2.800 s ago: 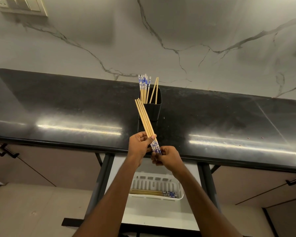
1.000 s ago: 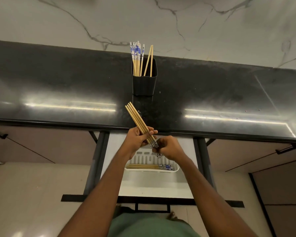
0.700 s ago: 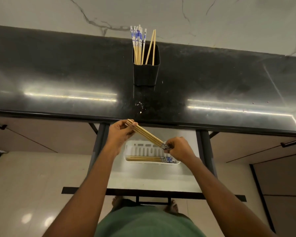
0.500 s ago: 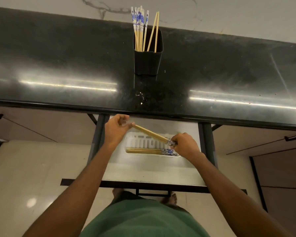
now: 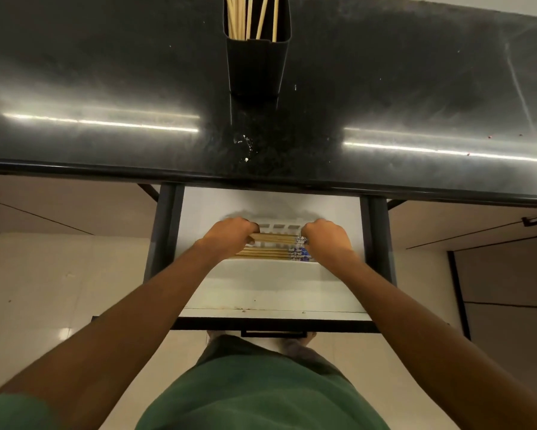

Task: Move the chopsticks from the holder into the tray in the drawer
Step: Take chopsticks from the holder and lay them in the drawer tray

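Head view gives me both hands down inside the open drawer (image 5: 270, 293). My left hand (image 5: 230, 235) has its fingers curled round the plain wooden end of a bundle (image 5: 275, 238) of chopsticks, knuckles up. My right hand (image 5: 327, 237) is curled the same way round the blue-patterned end. The bundle runs level from one hand to the other, across the white tray (image 5: 279, 227), whose slotted far wall shows in the gap between my hands. I cannot tell whether the bundle rests on the tray's floor or hangs just above it.

Just on my side of the bundle, the laid chopsticks (image 5: 265, 253) lie flat in the tray and parallel to it. Their patterned ends are toward the right hand, and their plain ends run under the left wrist.

Well beyond both hands, roughly in line with the gap between them, the black holder (image 5: 256, 66) stands on the dark counter (image 5: 105, 72). The upright chopsticks (image 5: 239, 17) stand in it, their tops cut off by the frame edge. A few pale specks lie on the counter between the holder and my hands.

Nearer me than the hands is the drawer's front edge with its dark handle (image 5: 273, 333), and below that my green clothing (image 5: 254, 395).
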